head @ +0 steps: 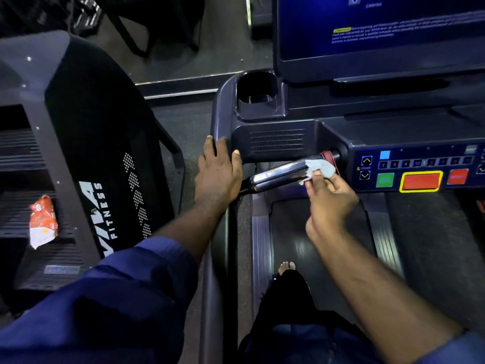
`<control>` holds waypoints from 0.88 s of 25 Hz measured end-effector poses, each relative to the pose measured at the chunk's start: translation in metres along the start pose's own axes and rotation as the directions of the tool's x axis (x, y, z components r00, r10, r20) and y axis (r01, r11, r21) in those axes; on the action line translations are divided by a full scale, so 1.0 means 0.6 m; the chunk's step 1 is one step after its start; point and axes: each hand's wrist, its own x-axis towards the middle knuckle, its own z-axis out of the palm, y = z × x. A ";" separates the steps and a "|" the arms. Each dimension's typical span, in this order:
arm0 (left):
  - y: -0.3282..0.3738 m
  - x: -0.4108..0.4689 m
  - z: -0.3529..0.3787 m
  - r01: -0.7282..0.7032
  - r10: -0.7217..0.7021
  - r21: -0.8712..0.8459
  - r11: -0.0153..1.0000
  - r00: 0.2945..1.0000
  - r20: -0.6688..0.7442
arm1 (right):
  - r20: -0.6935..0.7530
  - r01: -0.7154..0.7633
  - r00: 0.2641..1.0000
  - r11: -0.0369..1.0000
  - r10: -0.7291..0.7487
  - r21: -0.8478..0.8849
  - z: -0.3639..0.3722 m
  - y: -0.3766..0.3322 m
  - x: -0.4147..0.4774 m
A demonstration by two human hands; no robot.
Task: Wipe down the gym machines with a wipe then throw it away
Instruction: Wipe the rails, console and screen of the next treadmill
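Chrome handle (278, 174) on the treadmill (275, 140), inner end under treatment. The wipe (320, 167) lies pressed on that handle close to where it meets the control panel (420, 164). The right hand (330, 198) pinches the wipe between thumb and curled fingertips; nothing else is in its grasp. The left hand (219, 174) lies flat with fingers straight over the corner of the side rail (219, 258), gripping nothing. Risks noted: the hold is by the fingertips only, on a round, polished bar, so a firm stroke may pull the wipe loose and drop it on the belt (301, 245). The working hand is just beside the green button (385, 179); a stray knuckle could, in my judgement, start the belt while a bare foot (286, 266) stands on it. The red ring (329, 156) at the root of the handle could snag the wipe's edge. Condition of the wipe: pale grey-white, crumpled into a small wad, one loose corner hanging below the bar. It covers only a short stretch of the handle, so several passes appear necessary. Whether it is damp cannot be determined.
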 end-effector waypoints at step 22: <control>0.006 -0.001 0.002 0.003 -0.003 0.022 1.000 1.000 0.004 | 0.880 0.852 0.379 -0.263 -0.287 -0.453 -0.047 -0.046 0.077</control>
